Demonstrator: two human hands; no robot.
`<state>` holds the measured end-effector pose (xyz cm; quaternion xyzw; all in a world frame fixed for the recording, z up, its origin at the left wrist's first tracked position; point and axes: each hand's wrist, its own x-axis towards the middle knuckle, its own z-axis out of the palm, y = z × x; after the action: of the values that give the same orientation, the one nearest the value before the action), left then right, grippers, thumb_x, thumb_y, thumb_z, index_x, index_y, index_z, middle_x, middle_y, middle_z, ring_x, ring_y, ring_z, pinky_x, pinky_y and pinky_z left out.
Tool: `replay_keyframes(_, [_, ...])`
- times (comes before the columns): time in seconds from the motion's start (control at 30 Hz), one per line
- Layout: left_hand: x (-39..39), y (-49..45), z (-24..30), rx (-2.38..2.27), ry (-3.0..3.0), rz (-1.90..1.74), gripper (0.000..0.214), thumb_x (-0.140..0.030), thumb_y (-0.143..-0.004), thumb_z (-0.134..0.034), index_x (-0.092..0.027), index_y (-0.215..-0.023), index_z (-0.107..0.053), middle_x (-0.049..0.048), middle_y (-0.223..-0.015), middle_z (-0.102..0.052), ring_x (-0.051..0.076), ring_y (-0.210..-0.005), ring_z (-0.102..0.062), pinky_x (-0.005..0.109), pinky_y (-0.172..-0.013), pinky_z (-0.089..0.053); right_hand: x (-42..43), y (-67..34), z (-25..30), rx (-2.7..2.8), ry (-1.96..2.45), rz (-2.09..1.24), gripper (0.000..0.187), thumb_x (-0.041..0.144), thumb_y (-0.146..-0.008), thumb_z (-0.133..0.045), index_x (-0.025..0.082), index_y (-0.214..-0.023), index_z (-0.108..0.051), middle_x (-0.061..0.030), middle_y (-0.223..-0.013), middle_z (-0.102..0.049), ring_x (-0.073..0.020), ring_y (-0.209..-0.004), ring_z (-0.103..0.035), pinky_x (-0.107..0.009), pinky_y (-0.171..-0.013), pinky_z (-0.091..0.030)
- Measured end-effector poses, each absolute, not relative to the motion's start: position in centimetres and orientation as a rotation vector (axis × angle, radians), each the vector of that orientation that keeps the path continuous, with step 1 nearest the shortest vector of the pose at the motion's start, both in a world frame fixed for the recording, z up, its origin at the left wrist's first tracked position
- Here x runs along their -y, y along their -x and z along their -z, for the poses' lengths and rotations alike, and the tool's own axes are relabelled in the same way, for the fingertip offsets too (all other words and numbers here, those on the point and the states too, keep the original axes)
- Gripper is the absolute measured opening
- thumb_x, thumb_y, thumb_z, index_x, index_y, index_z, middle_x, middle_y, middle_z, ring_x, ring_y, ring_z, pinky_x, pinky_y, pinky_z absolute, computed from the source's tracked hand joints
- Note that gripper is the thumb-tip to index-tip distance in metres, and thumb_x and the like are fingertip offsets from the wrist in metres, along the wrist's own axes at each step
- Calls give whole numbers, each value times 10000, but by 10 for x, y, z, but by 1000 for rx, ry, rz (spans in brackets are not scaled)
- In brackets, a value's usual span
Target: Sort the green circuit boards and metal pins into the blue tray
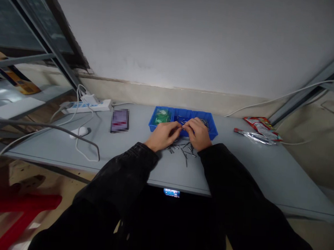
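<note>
Nearest in my feed, black sleeves (pixel 118 175) come up from 6 o'clock to the table edge. Left hand (pixel 163 137) and right hand (pixel 197 133) sit together at centre, both curled closed, fingertips pinched toward each other over the tray. Something thin may be caught between them, but it's too small for me to confirm.

Right below the hands, around 6 o'clock, a loose scatter of thin grey metal pins (pixel 182 150) lies on the grey table top (pixel 238 167). Long axes go every which way, no common direction; one longer pin points roughly to 6 o'clock, toward the near table edge.

At 12 o'clock, just past the fingers, is a blue plastic compartment tray (pixel 212 127). The hands block its front rim and much of the inside. Its left compartment holds a green plastic bag (pixel 162 116); small metal bits show in the compartments under the hands.

At 9 o'clock: a dark pixelated phone (pixel 119 120), then a white computer mouse (pixel 79 132) with a white cable (pixel 86 150). A white power strip (pixel 86 106) sits at 10 o'clock. At 3 o'clock: a crumpled silver foil strip (pixel 253 136) and a red foil packet (pixel 261 125). Farthest, a grey-white wall (pixel 189 39).
</note>
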<state>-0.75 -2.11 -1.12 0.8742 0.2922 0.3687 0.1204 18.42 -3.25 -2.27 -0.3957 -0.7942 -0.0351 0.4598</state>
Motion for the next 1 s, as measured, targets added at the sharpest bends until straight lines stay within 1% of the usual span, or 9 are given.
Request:
replay_keyframes(0.07, [21,7,12,-867,-2556,-1107,189,-263,-1013,-510,-145,-972,-652,15,-785,-657,115,-653,-549,248,-669,-438,32,-185,24,1947,995,101,281,290,-1021,-460,224,-764,-555,-44,-763,-611,-223,-798,-520,-375,-792,-428])
replay_keyframes(0.23, [19,7,12,-914,-2538,-1174,175,-263,-1012,-529,-154,-994,-665,30,-838,-695,123,-677,-586,266,-709,-474,31,-186,23,1938,975,95,204,275,-1011,-492,219,-851,-605,-47,-841,-650,-224,-844,-546,-373,-804,-434])
replay_keyframes(0.4, [18,8,10,-961,-2498,-1210,147,-261,-1001,-561,-168,-980,-674,35,-866,-715,131,-705,-615,278,-735,-494,32,-189,20,1874,991,92,154,234,-974,-547,219,-837,-618,-45,-846,-649,-225,-846,-555,-375,-798,-445])
replay_keyframes(0.57, [17,11,8,-971,-2501,-1192,150,-264,-1000,-563,-170,-955,-672,29,-847,-712,125,-681,-601,272,-715,-483,31,-191,19,1892,970,94,154,238,-960,-578,217,-820,-641,-43,-831,-679,-224,-833,-564,-383,-802,-455])
replay_keyframes(0.7, [18,12,6,-962,-2503,-1175,175,-266,-1006,-547,-162,-926,-664,38,-849,-709,132,-696,-600,273,-705,-473,29,-192,21,1903,956,111,183,240,-982,-543,211,-844,-660,-55,-864,-706,-231,-856,-578,-400,-820,-462])
replay_keyframes(0.83, [18,13,4,-979,-2500,-1147,210,-283,-1013,-532,-160,-892,-653,31,-811,-696,128,-664,-582,276,-691,-466,29,-191,22,1893,991,98,209,271,-990,-532,218,-839,-667,-60,-859,-701,-240,-867,-577,-415,-829,-464])
replay_keyframes(0.9, [17,15,3,-979,-2509,-1143,220,-292,-1016,-526,-161,-895,-654,29,-802,-691,129,-660,-579,278,-693,-468,30,-191,21,1885,1009,97,209,278,-985,-542,221,-826,-666,-58,-846,-697,-241,-863,-575,-413,-821,-463])
replay_keyframes(1.0, [15,17,1,-965,-2531,-1138,214,-297,-1019,-517,-163,-933,-660,36,-841,-698,136,-699,-594,283,-717,-478,30,-191,19,1870,1011,104,207,274,-974,-562,224,-800,-662,-47,-820,-698,-234,-831,-577,-406,-804,-463])
